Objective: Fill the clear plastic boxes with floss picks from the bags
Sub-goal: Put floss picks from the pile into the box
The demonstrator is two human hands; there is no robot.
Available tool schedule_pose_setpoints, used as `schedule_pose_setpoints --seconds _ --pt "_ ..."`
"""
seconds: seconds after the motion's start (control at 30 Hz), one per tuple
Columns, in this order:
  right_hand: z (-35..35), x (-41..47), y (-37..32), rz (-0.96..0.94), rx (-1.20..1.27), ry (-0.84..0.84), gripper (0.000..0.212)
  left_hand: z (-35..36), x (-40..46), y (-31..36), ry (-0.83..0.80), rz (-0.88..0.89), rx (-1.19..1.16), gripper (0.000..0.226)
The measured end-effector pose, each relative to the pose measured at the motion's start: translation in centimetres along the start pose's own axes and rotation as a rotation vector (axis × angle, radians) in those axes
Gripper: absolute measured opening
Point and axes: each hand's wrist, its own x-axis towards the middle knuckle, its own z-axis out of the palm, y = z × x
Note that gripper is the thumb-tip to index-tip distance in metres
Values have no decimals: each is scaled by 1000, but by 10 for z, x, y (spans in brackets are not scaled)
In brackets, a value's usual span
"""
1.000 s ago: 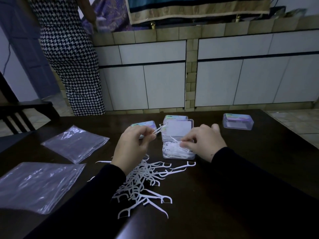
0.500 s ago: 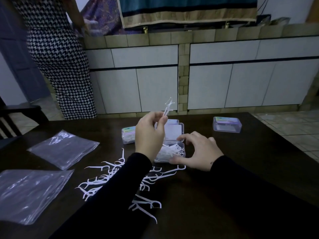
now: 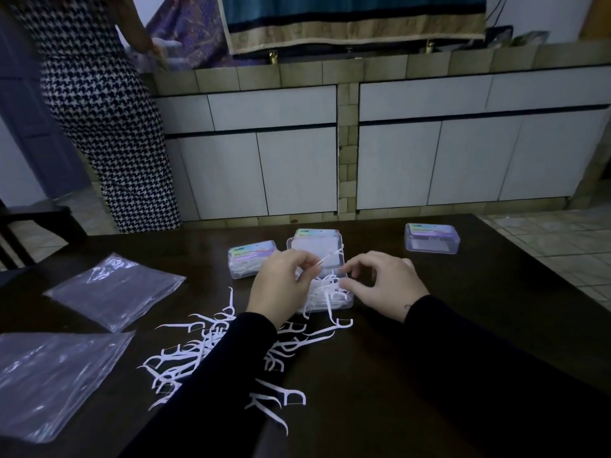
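Note:
An open clear plastic box (image 3: 344,304) sits mid-table, partly filled with white floss picks, its lid (image 3: 315,249) tipped up behind. My left hand (image 3: 281,287) pinches a floss pick (image 3: 329,257) just above the box. My right hand (image 3: 380,285) curls at the box's right edge, fingertips touching the picks inside. A loose pile of floss picks (image 3: 198,352) lies on the dark table (image 3: 429,358) under my left forearm. Two clear plastic bags (image 3: 115,290) (image 3: 53,378) lie flat at the left.
A closed box with picks (image 3: 248,259) stands left of the open one, and another closed box (image 3: 432,242) sits at the far right. A person in a checked dress (image 3: 99,110) stands at the counter beyond the table. A dark chair (image 3: 29,226) is at the far left.
My left hand has come down from a raised position to just above the open box, still pinching a floss pick. My right hand stays at the box's right side.

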Motion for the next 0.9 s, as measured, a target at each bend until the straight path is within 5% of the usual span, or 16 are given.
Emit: schedule_pose_setpoints --seconds 0.2,0.4,0.5,0.77,0.9 --pt "2 -4 -3 -6 -10 -105 63 0 17 8 180 24 -96 5" --pt "2 -6 0 -33 69 -200 70 10 17 15 321 -178 -284 8" --pt "5 -5 4 -54 50 -214 63 11 11 7 255 -210 -177 14" --pt "14 1 11 32 113 -165 47 -15 6 -20 -54 140 150 4" --pt "13 0 10 52 97 -204 68 -20 6 -24 -132 145 138 17"
